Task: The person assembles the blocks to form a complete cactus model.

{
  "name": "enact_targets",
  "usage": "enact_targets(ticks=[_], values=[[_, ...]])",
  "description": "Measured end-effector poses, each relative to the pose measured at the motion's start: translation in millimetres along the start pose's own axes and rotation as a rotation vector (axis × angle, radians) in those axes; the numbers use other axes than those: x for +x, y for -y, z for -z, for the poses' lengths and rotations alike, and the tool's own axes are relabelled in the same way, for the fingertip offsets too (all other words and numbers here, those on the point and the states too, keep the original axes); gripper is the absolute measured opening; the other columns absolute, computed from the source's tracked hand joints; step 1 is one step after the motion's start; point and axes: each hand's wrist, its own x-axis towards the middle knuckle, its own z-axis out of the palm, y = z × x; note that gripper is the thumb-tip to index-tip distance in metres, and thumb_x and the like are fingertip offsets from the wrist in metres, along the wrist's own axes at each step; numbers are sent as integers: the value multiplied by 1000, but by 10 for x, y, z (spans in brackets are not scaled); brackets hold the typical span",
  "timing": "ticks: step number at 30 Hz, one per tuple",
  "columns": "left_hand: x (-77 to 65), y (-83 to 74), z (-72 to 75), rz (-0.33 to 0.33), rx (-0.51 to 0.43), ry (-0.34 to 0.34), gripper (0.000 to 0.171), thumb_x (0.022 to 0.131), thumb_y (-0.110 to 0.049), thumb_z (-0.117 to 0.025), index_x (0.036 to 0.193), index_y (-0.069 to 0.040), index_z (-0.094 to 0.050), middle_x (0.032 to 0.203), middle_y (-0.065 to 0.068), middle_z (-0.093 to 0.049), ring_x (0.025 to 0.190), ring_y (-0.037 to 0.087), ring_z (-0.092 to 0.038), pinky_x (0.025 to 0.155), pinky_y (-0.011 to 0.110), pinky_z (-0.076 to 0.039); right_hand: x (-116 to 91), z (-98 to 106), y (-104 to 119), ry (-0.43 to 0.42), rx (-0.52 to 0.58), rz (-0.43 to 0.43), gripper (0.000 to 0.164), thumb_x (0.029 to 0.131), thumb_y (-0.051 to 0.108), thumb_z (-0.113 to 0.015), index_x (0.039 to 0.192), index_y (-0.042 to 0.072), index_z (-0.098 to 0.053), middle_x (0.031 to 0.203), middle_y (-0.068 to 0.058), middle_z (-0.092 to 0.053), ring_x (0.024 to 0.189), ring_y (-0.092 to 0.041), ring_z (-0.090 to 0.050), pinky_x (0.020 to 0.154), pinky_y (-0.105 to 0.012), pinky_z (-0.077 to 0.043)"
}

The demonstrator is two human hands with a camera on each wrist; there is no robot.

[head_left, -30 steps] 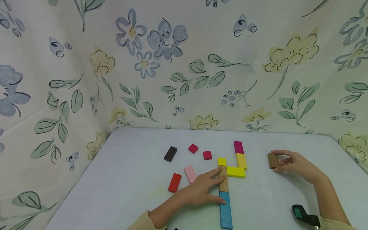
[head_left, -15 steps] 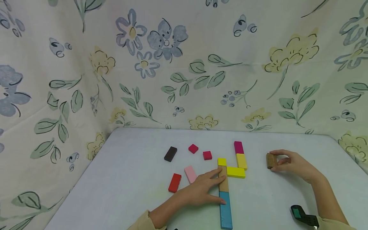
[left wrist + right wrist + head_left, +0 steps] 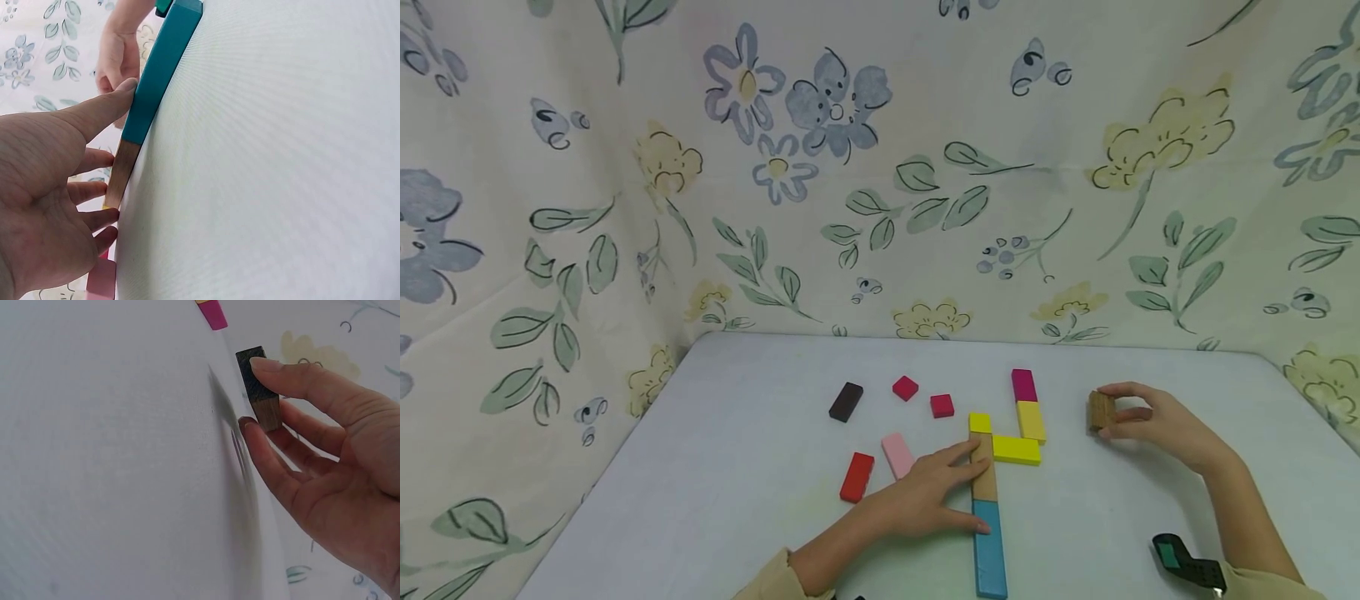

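Observation:
My left hand lies with spread fingers over a row of flat blocks. Its thumb rests on the blue block and its fingers touch the tan block, as the left wrist view also shows. A small yellow cube caps the row, and a bright yellow block juts out to the right. Off that runs a pale yellow block, ending in a magenta block. To the right, my right hand pinches a brown wooden block; one face looks dark in the right wrist view.
Left of the row lie a black block, two red cubes, a pink block partly behind my left hand, and a red block. A dark device sits by my right wrist. Floral cloth backs the white table.
My right hand has moved a little left with the brown wooden block, closer to the magenta and yellow blocks. The left hand and the other blocks have stayed put.

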Motion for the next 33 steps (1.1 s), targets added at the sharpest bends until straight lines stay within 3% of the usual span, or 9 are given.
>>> enact_targets(ticks=[12, 19, 26, 33], values=[[14, 27, -9, -24, -5, 6, 81, 99, -53, -70, 166, -28, -34, 177, -8, -16, 160, 20, -25, 125, 50, -34, 131, -93, 220, 12, 18, 46, 69, 94, 24, -81, 149, -3, -49, 144, -33, -53, 118, -40, -63, 86, -36, -60], [37, 52, -39, -21, 3, -11, 81, 97, -54, -71, 166, -29, -35, 177, -9, -17, 160, 20, -26, 124, 49, -35, 218, -164, 381, 23, 15, 114, 63, 95, 19, -79, 147, -3, -52, 141, -30, -56, 116, -38, -63, 87, -39, -61], [28, -5, 6, 1, 12, 3, 82, 97, -50, -74, 166, -26, -37, 177, -7, -18, 160, 19, -26, 124, 48, -35, 317, -224, 556, 35, 32, 158, 62, 91, 15, -82, 143, -5, -55, 138, -29, -59, 110, -32, -64, 82, -24, -58], [27, 38, -13, -29, 7, 2, 80, 98, -53, -70, 166, -28, -36, 177, -8, -17, 160, 20, -26, 124, 52, -34, 409, -285, 683, 57, 54, 178, 64, 90, 14, -84, 143, -7, -55, 136, -27, -61, 107, -28, -65, 82, -23, -58]])
